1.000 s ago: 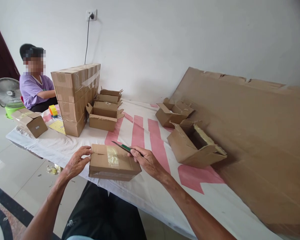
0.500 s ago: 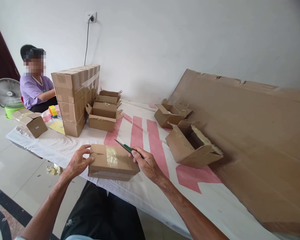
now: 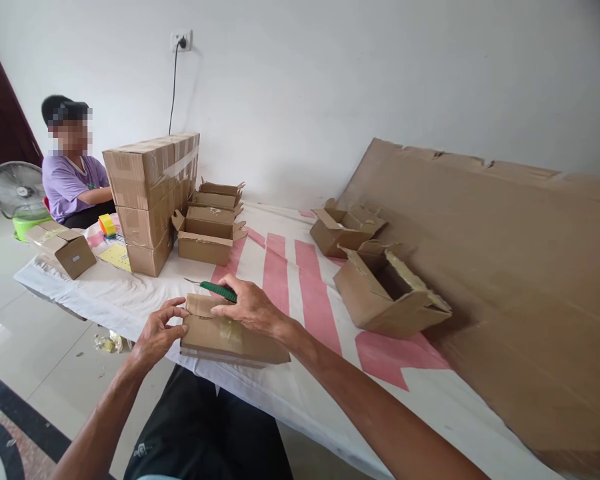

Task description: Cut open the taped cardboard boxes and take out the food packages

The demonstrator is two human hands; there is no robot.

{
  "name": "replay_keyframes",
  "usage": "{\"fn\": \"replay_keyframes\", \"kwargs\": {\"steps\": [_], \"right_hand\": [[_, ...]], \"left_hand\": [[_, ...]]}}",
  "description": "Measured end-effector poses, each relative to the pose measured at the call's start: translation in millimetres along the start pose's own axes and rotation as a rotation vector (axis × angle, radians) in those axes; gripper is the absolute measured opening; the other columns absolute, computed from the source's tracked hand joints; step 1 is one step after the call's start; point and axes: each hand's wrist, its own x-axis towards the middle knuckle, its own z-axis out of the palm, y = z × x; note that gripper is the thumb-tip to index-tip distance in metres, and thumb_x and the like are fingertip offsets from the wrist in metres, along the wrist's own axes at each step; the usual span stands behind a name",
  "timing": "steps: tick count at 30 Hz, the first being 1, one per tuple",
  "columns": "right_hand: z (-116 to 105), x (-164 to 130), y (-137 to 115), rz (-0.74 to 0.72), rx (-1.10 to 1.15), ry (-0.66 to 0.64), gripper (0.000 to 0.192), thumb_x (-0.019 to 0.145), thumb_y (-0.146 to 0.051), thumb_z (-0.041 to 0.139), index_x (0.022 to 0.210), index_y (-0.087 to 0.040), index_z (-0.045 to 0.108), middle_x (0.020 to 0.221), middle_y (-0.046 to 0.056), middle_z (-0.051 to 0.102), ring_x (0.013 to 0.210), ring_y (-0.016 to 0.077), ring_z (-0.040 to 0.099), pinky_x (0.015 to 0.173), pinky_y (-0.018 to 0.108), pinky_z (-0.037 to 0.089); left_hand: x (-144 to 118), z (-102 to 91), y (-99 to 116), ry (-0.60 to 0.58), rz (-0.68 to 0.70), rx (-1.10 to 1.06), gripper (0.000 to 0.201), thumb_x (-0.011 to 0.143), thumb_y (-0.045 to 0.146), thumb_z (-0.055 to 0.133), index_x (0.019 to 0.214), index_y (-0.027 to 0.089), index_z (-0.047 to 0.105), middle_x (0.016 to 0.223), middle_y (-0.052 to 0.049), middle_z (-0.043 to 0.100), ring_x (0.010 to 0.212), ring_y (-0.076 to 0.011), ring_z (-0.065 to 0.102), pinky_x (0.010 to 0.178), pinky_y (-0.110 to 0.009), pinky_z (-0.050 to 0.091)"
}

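Observation:
A small taped cardboard box (image 3: 230, 340) lies at the near edge of the table, in front of me. My left hand (image 3: 159, 333) grips its left end, fingers curled over the top corner. Over the box's top rests my right hand (image 3: 250, 308), holding a green-handled knife (image 3: 215, 288) whose blade points left, past the box's far left corner.
The table carries a white cloth with pink stripes (image 3: 300, 280). Open empty boxes (image 3: 387, 293) (image 3: 345, 230) (image 3: 207, 233) and a tall stack of sealed cartons (image 3: 147, 197) stand behind. A large cardboard sheet (image 3: 505, 267) leans on the right. A person in purple (image 3: 73, 183) sits far left beside a fan (image 3: 17, 190).
My right hand has moved left from the box's right end onto its top, swinging the knife leftwards. The left hand has stayed on the box's left end.

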Motion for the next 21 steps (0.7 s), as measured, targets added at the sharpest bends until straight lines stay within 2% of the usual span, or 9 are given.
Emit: {"fn": "replay_keyframes", "kwargs": {"steps": [4,8,10,13,15,18,21], "right_hand": [[6,14,-11,-0.022,-0.101,-0.106,0.041,0.071,-0.042,0.087,0.093,-0.025,0.056,0.089,-0.001,0.066,0.078,0.0191,0.057,0.066,0.029,0.037],[5,17,-14,-0.021,-0.145,-0.147,0.038,0.073,-0.039,0.085,0.093,-0.025,0.056,0.086,-0.003,0.064,0.076,0.0181,0.055,0.065,0.030,0.035],[6,17,-14,-0.011,-0.156,-0.136,0.032,0.075,-0.034,0.081,0.095,-0.025,0.058,0.085,-0.003,0.063,0.075,0.0178,0.054,0.065,0.030,0.035],[2,13,-9,-0.060,-0.108,-0.115,0.016,0.082,-0.030,0.071,0.093,-0.024,0.060,0.084,-0.002,0.065,0.075,0.0172,0.055,0.067,0.030,0.038],[-9,7,-6,-0.109,-0.043,-0.113,0.010,0.088,-0.033,0.066,0.092,-0.023,0.065,0.085,-0.001,0.068,0.076,0.0173,0.058,0.068,0.030,0.040],[-35,-10,-2,-0.136,0.014,-0.149,0.020,0.093,-0.040,0.064,0.092,-0.023,0.073,0.085,0.001,0.071,0.075,0.0179,0.059,0.067,0.030,0.041],[-60,-30,0,-0.099,0.000,-0.213,0.024,0.094,-0.042,0.064,0.088,-0.024,0.078,0.077,0.000,0.069,0.068,0.0168,0.056,0.062,0.030,0.038]], "left_hand": [[-4,3.1,-3,-0.025,0.006,-0.038,0.018,0.071,0.031,0.081,0.084,0.019,0.076,0.156,-0.013,0.058,0.128,-0.0357,0.066,0.083,-0.036,0.059],[-3,3.1,-6,-0.045,0.025,-0.015,0.020,0.072,0.033,0.080,0.086,0.018,0.074,0.156,-0.014,0.057,0.120,-0.0324,0.068,0.077,-0.033,0.057],[-4,3.2,-4,-0.052,0.050,0.058,0.019,0.075,0.034,0.078,0.087,0.019,0.074,0.156,-0.014,0.057,0.122,-0.0325,0.068,0.080,-0.035,0.058],[-7,3.9,1,-0.041,0.124,0.232,0.016,0.081,0.033,0.076,0.092,0.022,0.075,0.153,-0.011,0.061,0.130,-0.0335,0.065,0.095,-0.043,0.057],[-10,4.7,3,-0.040,0.152,0.300,0.015,0.083,0.031,0.074,0.095,0.024,0.075,0.153,-0.010,0.062,0.131,-0.0333,0.065,0.098,-0.045,0.057],[-14,5.5,0,-0.047,0.148,0.289,0.016,0.085,0.032,0.073,0.100,0.024,0.075,0.155,-0.011,0.060,0.129,-0.0327,0.066,0.097,-0.045,0.058],[-17,6.5,-6,-0.035,0.132,0.228,0.024,0.088,0.035,0.072,0.109,0.024,0.077,0.155,-0.013,0.058,0.131,-0.0327,0.066,0.096,-0.044,0.059]]}}
